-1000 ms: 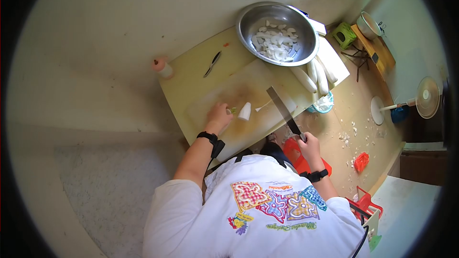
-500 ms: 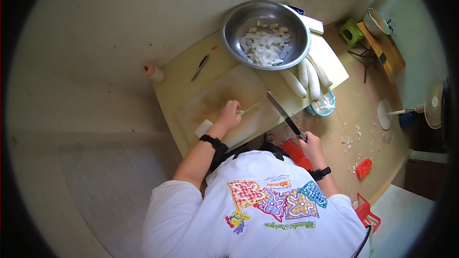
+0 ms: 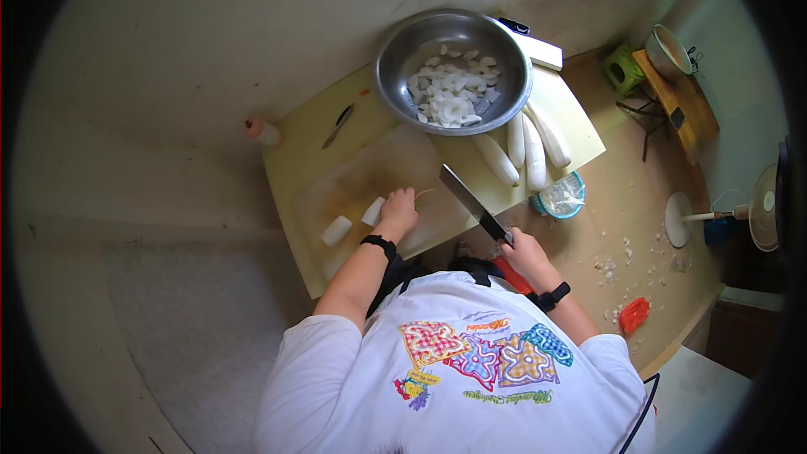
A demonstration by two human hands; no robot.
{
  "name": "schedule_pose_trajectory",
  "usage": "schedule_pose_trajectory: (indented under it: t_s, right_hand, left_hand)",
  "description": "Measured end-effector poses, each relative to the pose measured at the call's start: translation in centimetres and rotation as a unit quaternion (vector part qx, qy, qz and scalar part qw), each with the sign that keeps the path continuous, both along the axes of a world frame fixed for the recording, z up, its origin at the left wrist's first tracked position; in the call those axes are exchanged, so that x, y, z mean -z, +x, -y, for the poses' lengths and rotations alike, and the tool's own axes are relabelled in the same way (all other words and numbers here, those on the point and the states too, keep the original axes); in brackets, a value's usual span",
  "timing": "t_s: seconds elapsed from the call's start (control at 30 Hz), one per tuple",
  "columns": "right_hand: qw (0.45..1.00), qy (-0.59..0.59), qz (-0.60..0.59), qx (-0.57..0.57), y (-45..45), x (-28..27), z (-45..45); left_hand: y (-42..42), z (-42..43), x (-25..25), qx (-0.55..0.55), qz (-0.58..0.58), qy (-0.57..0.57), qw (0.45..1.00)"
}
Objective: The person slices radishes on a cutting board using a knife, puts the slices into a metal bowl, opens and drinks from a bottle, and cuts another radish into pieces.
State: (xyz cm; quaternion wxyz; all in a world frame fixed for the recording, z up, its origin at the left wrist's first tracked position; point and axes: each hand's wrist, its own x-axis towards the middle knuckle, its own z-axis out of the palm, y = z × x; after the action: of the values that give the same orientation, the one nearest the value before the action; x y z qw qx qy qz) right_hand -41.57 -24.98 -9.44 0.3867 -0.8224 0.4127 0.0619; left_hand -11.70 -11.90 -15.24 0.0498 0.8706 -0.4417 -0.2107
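Note:
On the cutting board [image 3: 403, 155] my left hand [image 3: 399, 210] is closed, fingers curled down. A white radish piece [image 3: 372, 212] shows at its left side and a thin root tip [image 3: 424, 192] at its right; the fingers hide what lies between. Left of that, another cut white radish piece [image 3: 337, 231] lies on the board. My right hand [image 3: 525, 252] grips the black handle of a kitchen knife [image 3: 471, 202], its broad blade pointing up and left over the board's right side. Several peeled white radishes [image 3: 535, 151] lie farther right on the table.
A large metal basin [image 3: 389, 76] of sliced radish stands at the back. A peeler-like tool [image 3: 338, 126] and a pink-capped bottle [image 3: 263, 132] are at the left. Beyond the table's right edge are a blue basket [image 3: 548, 204], a red bag [image 3: 634, 316] and a fan [image 3: 763, 206].
A second cut radish piece has come into sight beside my left hand, which has moved slightly left and down. The knife has shifted left, nearer that hand. The view has tilted slightly.

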Motion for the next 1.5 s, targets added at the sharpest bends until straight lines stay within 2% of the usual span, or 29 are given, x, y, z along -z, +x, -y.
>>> schedule_pose_trajectory:
  t_s: [0.13, 0.2, 0.33, 0.43, 0.5, 0.53, 0.57, 0.6, 0.63, 0.7, 0.77, 0.83, 0.9, 0.97, 1.1, 1.17, 1.2, 1.33, 1.4, 1.5]
  right_hand:
    - [1.0, -0.001, 0.001, -0.011, -0.1, 0.3, 0.4]
    - [1.0, 0.004, -0.003, -0.012, 0.0, 0.2, 0.7]
    - [0.999, 0.038, 0.008, 0.001, -0.1, 0.4, 1.1]
    - [0.999, 0.033, 0.007, -0.013, -0.1, 0.4, 1.6]
    - [0.999, 0.035, 0.006, -0.018, -0.2, 0.3, 1.7]
    - [0.999, 0.039, 0.004, -0.019, -0.1, 0.2, 1.9]
    - [0.999, 0.035, 0.006, -0.021, 0.1, -0.1, 2.1]
    - [0.999, 0.046, -0.001, -0.023, 0.2, -0.5, 2.1]
    - [0.998, 0.057, -0.01, -0.024, 0.1, -0.8, 2.2]
    - [0.998, 0.044, -0.008, -0.032, 0.1, -0.3, 2.2]
    - [0.999, 0.031, -0.007, -0.041, 0.1, -0.1, 2.3]
    - [0.998, 0.02, -0.024, -0.057, 0.2, -0.1, 2.3]
    - [0.998, 0.013, -0.008, -0.055, -0.1, 0.7, 2.2]
    - [0.999, 0.007, 0.008, -0.052, -0.3, 0.7, 2.0]
    - [0.998, -0.008, -0.009, -0.069, -0.2, 0.6, 2.0]
    - [0.998, -0.014, -0.005, -0.067, -0.3, 0.8, 1.8]
    - [0.998, -0.009, 0.002, -0.065, -0.3, 0.7, 1.8]
    - [0.997, 0.003, -0.025, -0.077, 0.0, -0.1, 2.0]
    - [0.997, 0.01, -0.022, -0.079, 0.1, -0.3, 2.2]
    - [0.996, 0.008, -0.022, -0.083, 0.4, 0.2, 2.5]
  left_hand:
    - [0.1, -0.1, 1.2, -0.019, -0.014, 0.025, 0.999]
    - [0.1, -0.7, 1.5, -0.049, -0.036, -0.018, 0.998]
    - [-0.4, -1.4, 1.8, -0.086, -0.045, -0.031, 0.995]
    - [-0.9, -1.8, 3.1, -0.122, -0.09, -0.099, 0.984]
    - [-1.4, -1.6, 3.8, -0.251, -0.198, -0.163, 0.933]
    - [-2.1, -1.0, 1.6, -0.253, -0.197, -0.167, 0.932]
    - [-3.0, -0.4, -0.5, -0.366, -0.386, -0.231, 0.814]
    - [-4.1, 0.3, -3.4, -0.453, -0.552, -0.277, 0.643]
    - [-5.0, 1.1, -5.8, -0.452, -0.553, -0.279, 0.642]
    - [-6.4, 3.1, -9.9, -0.355, -0.609, -0.334, 0.626]
    - [-7.6, 6.1, -12.8, -0.261, -0.662, -0.329, 0.621]
    - [-9.7, 9.9, -16.5, -0.175, -0.676, -0.292, 0.653]
    - [-12.0, 13.4, -19.3, 0.019, -0.658, -0.25, 0.71]
    - [-14.2, 16.2, -20.7, 0.098, -0.673, -0.282, 0.676]
    - [-13.4, 18.9, -20.6, 0.05, -0.678, -0.292, 0.672]
    - [-12.0, 17.1, -20.2, 0.034, -0.69, -0.306, 0.655]
    - [-11.5, 16.3, -20.1, 0.012, -0.668, -0.301, 0.68]
    - [-7.5, 13.2, -18.4, -0.039, -0.662, -0.313, 0.68]
    - [-5.6, 11.4, -18.6, -0.082, -0.607, -0.347, 0.71]
    - [-2.7, 8.6, -18.5, -0.122, -0.582, -0.404, 0.695]
